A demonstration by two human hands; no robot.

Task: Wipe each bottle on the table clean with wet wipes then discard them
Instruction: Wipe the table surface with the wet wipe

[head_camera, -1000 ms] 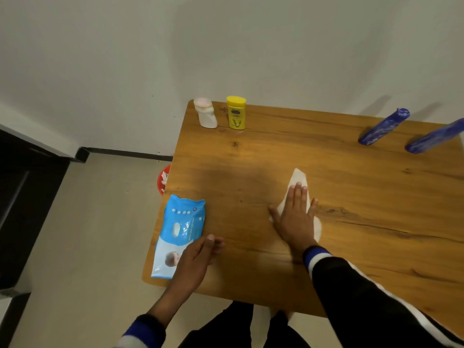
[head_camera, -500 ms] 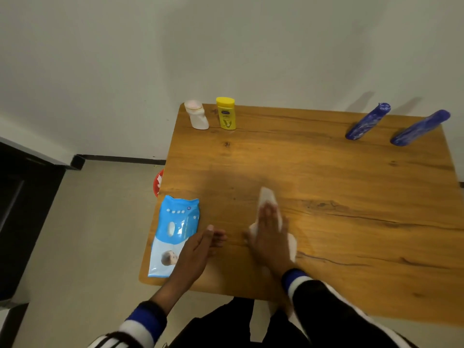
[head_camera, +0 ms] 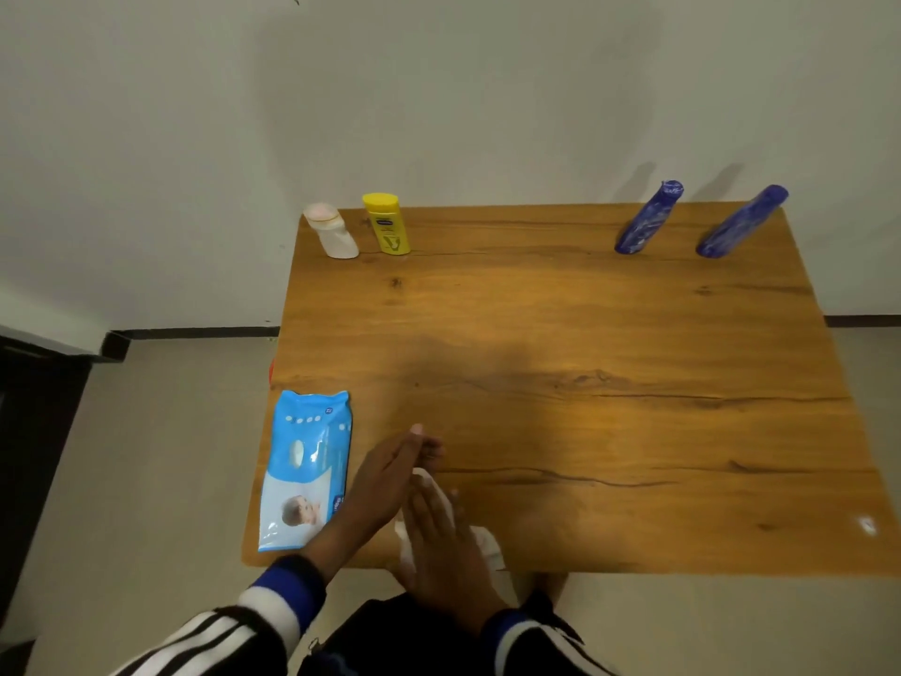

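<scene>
Along the far edge of the wooden table [head_camera: 609,334] stand a white bottle with a pink cap [head_camera: 334,234], a yellow bottle [head_camera: 387,224] and two blue bottles [head_camera: 646,219] [head_camera: 741,222]. A white wet wipe [head_camera: 487,544] lies at the near edge, mostly hidden under my right hand [head_camera: 439,544], which presses flat on it. My left hand [head_camera: 390,470] rests just left of it, fingers loosely extended beside the wipe's upper tip. A blue pack of wet wipes [head_camera: 307,468] lies at the near left corner.
A sliver of something red [head_camera: 271,370] shows on the floor just past the table's left edge. A dark piece of furniture [head_camera: 29,431] stands at the far left. The wall runs right behind the bottles.
My right hand has slid the wipe across the table toward the near edge and leftward. My left hand has moved right from the pack to meet it.
</scene>
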